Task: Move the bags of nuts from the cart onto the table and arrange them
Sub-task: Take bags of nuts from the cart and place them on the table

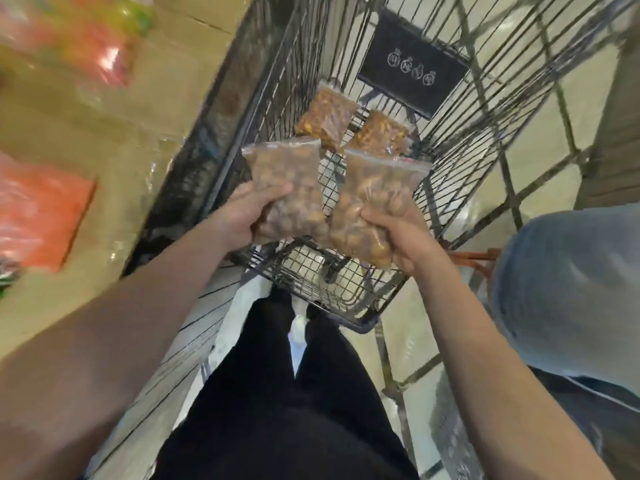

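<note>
The black wire shopping cart fills twelve o'clock, two clear zip bags of orange-brown nuts lying inside. The left hand grasps one clear bag of pale round nuts, the right hand another, both lifted above the cart, probably for carrying to the tan table at nine o'clock.

No text can be read. The black sign on the far end of the cart carries four small white round symbols, too blurred to read.

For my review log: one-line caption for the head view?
Each hand holds a nut bag above the cart.
</note>
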The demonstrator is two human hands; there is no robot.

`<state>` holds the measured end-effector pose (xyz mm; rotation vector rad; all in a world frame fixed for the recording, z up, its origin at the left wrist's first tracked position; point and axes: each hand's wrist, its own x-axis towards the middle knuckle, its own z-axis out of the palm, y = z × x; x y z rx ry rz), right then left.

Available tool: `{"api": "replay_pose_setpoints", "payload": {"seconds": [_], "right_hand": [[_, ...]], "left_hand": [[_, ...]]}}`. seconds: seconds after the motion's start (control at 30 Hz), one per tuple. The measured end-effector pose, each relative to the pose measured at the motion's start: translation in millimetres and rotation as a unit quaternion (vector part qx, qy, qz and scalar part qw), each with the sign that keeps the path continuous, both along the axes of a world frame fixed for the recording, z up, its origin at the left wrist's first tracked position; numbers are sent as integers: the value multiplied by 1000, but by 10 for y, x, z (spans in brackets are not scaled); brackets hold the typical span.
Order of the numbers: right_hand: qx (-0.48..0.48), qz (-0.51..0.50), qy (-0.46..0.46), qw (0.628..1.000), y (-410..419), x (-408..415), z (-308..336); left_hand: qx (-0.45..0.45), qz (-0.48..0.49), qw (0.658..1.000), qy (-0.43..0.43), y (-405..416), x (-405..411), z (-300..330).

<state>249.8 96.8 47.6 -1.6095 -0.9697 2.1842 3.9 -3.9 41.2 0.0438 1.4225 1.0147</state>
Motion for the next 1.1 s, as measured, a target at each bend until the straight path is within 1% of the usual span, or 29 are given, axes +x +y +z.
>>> {"api": "replay_pose_setpoints", "payload": {"seconds": [0.07, 0.13, 0.27, 0.37, 0.5, 0.67, 0.8, 0.93, 1.1], "right_hand": [[31, 29, 3, 999, -68, 44, 283], [49, 51, 18, 997, -133, 61, 541], [66, 91, 50, 992, -292, 0, 993], [78, 153, 68, 983, -428, -168, 1302], [72, 238, 114, 962, -746, -589, 1631], [80, 336, 177, 922, -1382, -1242, 1755], [89, 423, 183, 883, -2086, -1666, 1821], [94, 494, 176, 846, -2841, -1895, 1853], [110, 560, 182, 801, -3851, -2008, 1874]], "left_hand": [[43, 33, 998, -21, -195, 88, 280], [82, 68, 994, -15, -378, 182, 530], [150, 116, 981, 34, -783, 324, 995], [165, 149, 972, 82, -1171, 323, 1308], [156, 206, 957, 130, -1859, 239, 1571], [149, 317, 922, 166, -2841, 205, 1772], [152, 388, 886, 205, -3705, 295, 1861], [123, 440, 855, 246, -4580, 401, 1923], [99, 499, 821, 258, -5672, 553, 1920]]}}
